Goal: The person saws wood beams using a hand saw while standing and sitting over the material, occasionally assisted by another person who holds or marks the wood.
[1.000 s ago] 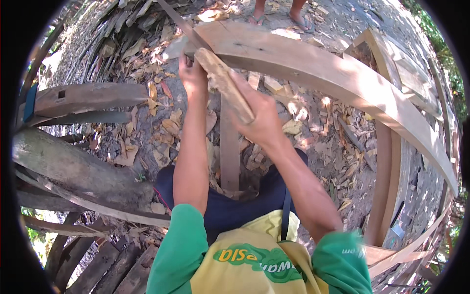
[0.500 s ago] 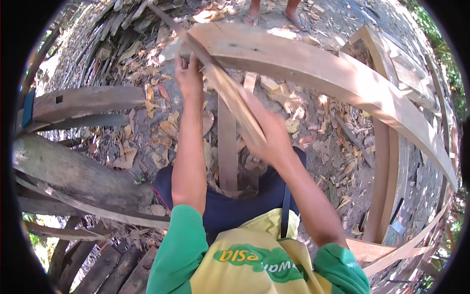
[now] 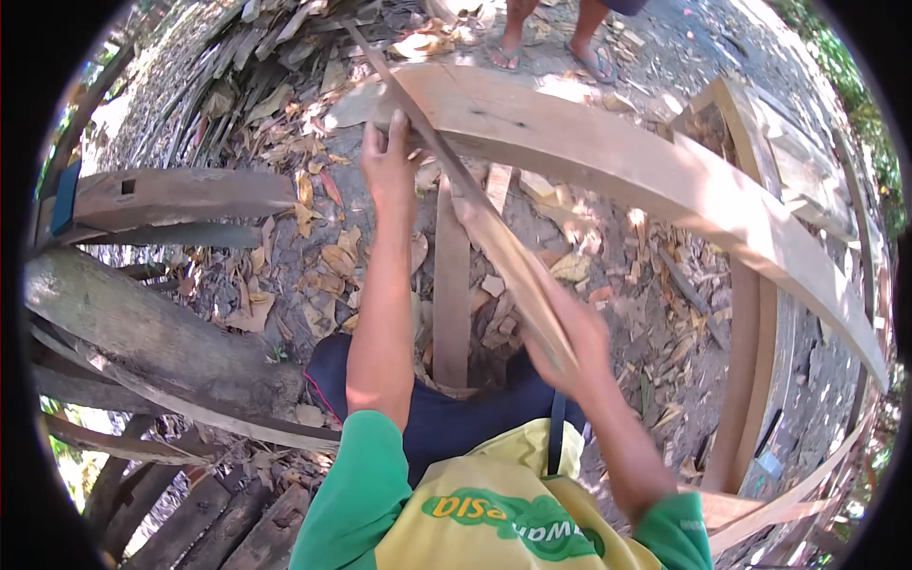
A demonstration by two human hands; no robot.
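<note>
The right hand is gripping the saw, while the left hand, half open, is touching the beam.

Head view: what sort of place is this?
Likely an outdoor woodworking spot: what looks like a handsaw crosses a long curved beam, a timber with a square hole sits at left, and dry leaves are strewn around.

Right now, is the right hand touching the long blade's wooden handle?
Touching. The head view shows the right hand wrapped around the near end of the wooden handle, with no gap between them.
</note>
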